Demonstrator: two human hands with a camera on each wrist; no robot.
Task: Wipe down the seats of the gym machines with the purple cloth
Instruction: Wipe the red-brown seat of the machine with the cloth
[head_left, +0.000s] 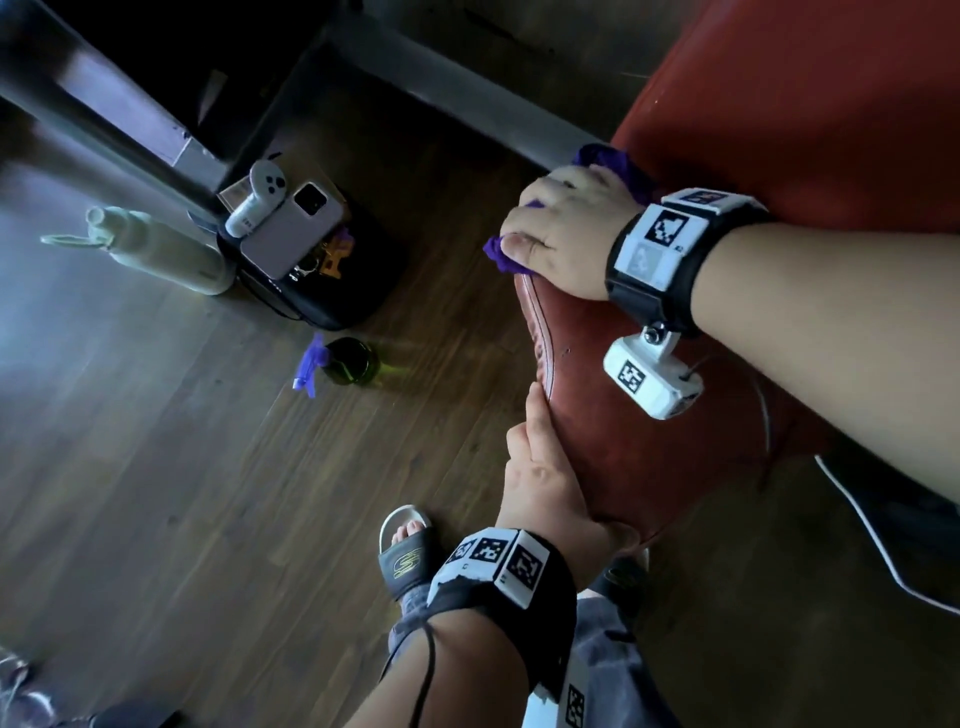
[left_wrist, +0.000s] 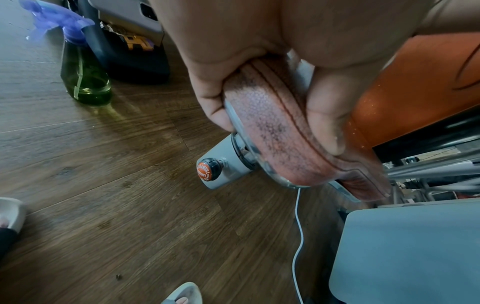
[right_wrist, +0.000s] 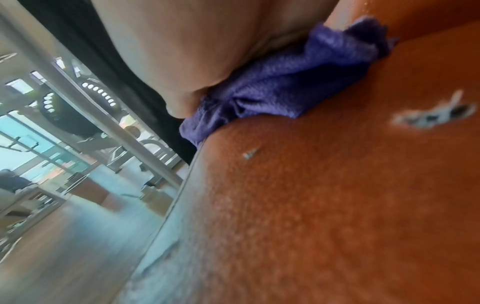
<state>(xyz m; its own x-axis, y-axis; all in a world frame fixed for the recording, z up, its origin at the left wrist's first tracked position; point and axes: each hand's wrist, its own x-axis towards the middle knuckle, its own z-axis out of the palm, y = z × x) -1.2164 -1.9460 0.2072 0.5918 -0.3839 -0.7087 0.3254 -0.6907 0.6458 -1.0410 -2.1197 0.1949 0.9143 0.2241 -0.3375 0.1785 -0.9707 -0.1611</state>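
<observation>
My right hand (head_left: 566, 234) sits palm down on the purple cloth (head_left: 615, 161), fingers curled over it and pressing it onto the far edge of the red seat (head_left: 649, 441), bunched cloth showing at 12 and 9 o'clock of the hand. My left hand (head_left: 545, 483) grips the seat's near edge at 6 o'clock, thumb on top and fingers wrapped underneath. On the wood floor (head_left: 182, 493) at 9 o'clock of the seat stands a green spray bottle (head_left: 348, 361), with a phone (head_left: 296, 228) and a pale water bottle (head_left: 156, 249) beyond at 10 o'clock.
</observation>
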